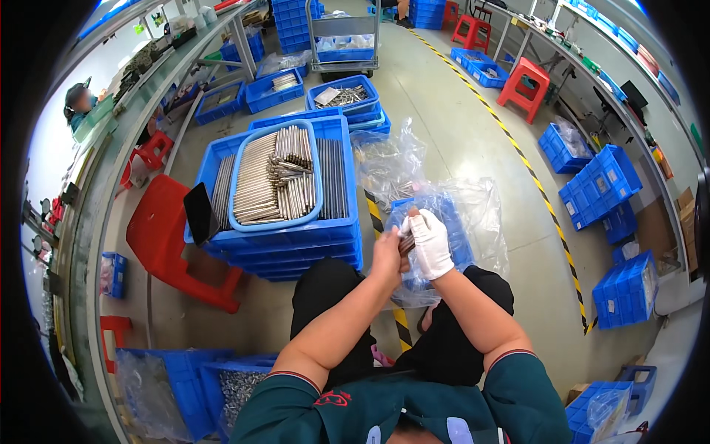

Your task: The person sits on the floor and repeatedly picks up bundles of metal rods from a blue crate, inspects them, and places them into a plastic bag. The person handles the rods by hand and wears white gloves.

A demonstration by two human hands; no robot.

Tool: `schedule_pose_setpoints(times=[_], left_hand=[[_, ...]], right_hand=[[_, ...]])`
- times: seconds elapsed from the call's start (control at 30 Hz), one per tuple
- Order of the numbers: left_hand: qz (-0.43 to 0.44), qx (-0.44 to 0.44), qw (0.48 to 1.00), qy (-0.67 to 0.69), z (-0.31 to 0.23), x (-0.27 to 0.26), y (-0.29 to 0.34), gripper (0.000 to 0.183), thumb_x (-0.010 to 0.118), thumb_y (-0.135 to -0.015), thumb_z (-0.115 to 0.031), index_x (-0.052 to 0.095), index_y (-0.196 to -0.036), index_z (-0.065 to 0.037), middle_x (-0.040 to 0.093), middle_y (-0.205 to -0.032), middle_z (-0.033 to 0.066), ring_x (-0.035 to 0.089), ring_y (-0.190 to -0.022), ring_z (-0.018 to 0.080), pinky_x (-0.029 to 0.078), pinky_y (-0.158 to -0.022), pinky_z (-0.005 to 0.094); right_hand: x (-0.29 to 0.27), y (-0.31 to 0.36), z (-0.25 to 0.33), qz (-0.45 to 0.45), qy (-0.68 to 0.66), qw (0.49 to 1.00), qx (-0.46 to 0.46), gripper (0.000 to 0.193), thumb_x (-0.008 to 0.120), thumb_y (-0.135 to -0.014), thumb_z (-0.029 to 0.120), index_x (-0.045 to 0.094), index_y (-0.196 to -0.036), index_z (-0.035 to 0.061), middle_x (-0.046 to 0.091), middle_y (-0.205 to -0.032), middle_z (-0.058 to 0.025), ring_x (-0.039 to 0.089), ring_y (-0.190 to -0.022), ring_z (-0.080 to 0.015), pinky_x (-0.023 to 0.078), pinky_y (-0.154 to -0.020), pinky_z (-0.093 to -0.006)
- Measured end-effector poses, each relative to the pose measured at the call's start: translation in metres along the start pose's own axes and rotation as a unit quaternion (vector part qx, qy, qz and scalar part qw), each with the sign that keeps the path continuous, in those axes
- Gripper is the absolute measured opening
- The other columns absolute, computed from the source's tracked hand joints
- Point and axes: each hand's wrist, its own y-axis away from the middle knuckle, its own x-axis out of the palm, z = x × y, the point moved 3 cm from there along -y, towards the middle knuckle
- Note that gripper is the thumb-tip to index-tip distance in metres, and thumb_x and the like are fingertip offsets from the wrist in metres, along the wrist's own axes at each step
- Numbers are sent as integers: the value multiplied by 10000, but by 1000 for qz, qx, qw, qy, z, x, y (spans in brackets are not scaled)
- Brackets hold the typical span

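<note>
My bare left hand [386, 256] is closed around a small bundle of metal rods [406, 245], seen only in part. Beside it my right hand [431, 244], in a white glove with a fingertip showing, has its fingers curled at the same bundle. Both hands are over a blue bin [460, 231] lined with a clear plastic bag [484, 214]. To the left, a light-blue tray [318, 174] of shiny metal rods [259, 177] rests on a stack of blue crates [296, 240]. Darker rods [333, 177] lie in the crate beside the tray.
A phone-like black slab [200, 213] leans at the crate's left corner. A red chair [174, 237] stands left of the stack. Bins of metal parts [342, 96] and a trolley [344, 37] are ahead. Yellow-black floor tape [518, 148] runs along the right, with blue crates [600, 185] beyond.
</note>
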Motion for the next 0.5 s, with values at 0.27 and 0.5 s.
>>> schedule_pose_setpoints(times=[0.27,0.5], left_hand=[[-233,197,705,-640,-68,76,30,205,546,-919,-193,541,-898,11,530,-681,108,519,-626,189,426,-592,328],[-188,110,777,-590,-67,81,28,190,547,-927,-199,548,-921,-9,521,-675,32,486,-615,96,418,-561,263]], right_hand=[[-20,31,6,340,58,873,345,291,535,-922,302,612,-860,29,641,-749,-93,581,-522,-125,416,-403,-217],[-4,55,-11,322,-335,757,460,294,548,-923,292,556,-1034,20,640,-883,-133,584,-598,-179,458,-479,-256]])
